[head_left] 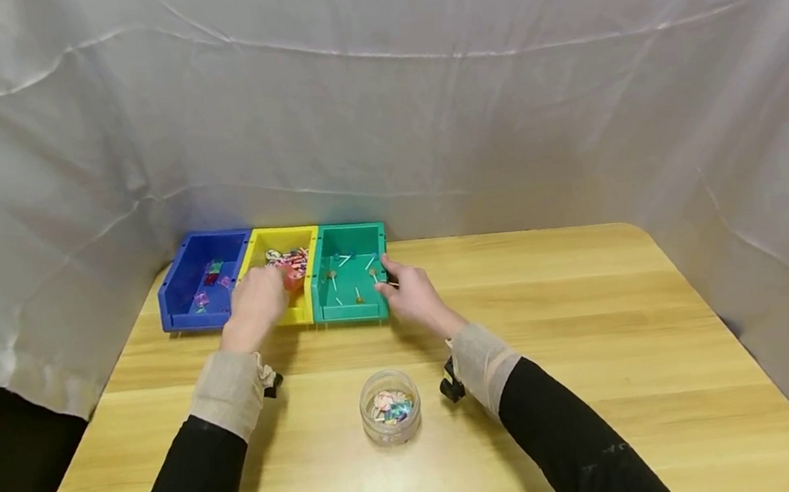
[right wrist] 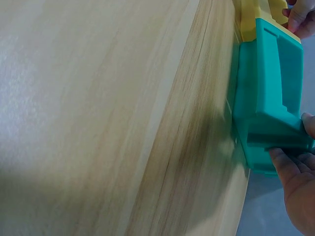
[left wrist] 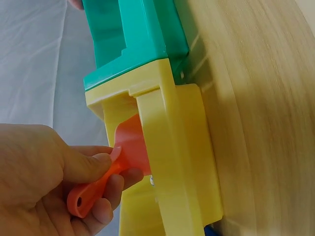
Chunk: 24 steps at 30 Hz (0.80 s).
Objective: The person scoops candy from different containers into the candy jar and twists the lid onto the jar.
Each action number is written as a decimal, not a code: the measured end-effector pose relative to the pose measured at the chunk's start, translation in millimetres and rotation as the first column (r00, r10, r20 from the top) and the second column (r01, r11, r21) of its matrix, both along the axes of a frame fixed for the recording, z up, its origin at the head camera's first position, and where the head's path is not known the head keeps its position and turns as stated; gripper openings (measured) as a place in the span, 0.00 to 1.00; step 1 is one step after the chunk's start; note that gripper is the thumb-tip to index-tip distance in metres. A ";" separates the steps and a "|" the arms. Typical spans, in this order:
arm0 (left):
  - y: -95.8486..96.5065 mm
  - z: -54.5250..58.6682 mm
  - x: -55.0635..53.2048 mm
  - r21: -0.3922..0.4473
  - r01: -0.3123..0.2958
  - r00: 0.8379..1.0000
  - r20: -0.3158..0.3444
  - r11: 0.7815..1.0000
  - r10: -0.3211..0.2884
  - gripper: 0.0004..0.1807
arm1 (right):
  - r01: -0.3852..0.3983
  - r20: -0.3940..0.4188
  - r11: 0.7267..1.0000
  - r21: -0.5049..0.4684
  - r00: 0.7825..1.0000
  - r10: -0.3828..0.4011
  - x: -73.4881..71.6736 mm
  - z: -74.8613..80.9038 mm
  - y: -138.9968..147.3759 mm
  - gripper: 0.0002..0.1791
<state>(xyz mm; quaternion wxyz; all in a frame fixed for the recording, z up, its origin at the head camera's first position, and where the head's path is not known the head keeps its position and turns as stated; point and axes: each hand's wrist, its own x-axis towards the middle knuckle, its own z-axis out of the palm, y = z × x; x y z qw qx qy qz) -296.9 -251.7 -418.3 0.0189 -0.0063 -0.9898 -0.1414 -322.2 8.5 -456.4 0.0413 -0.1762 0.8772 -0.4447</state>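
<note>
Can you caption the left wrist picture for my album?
The left hand grips a red plastic scoop dipped into a boxy yellow plastic bin, beside a boxy green plastic bin.

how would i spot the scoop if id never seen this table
On the wooden table, find the yellow bin between a blue bin and a green bin. The left grip holds the scoop, which reaches partly inside. Plain red-orange, with a hole near one end, it stands out from the small multicoloured pieces in that bin.
</note>
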 end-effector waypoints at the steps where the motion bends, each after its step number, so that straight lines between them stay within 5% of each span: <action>1: -0.3 0.7 -0.3 0.004 -0.008 1.000 -0.005 1.000 0.008 0.19 | -0.004 0.000 1.000 -0.001 1.000 0.004 -0.6 0.6 -0.4 0.34; 12: -4.6 -10.8 -1.1 0.100 -0.052 0.995 0.087 0.994 0.044 0.22 | -0.014 -0.018 1.000 0.013 1.000 0.015 -1.3 -0.7 1.5 0.34; 24: -8.3 -22.6 -0.8 0.188 -0.041 0.998 0.048 0.981 0.032 0.21 | -0.007 -0.012 1.000 0.025 1.000 0.007 -3.2 -3.5 -0.6 0.34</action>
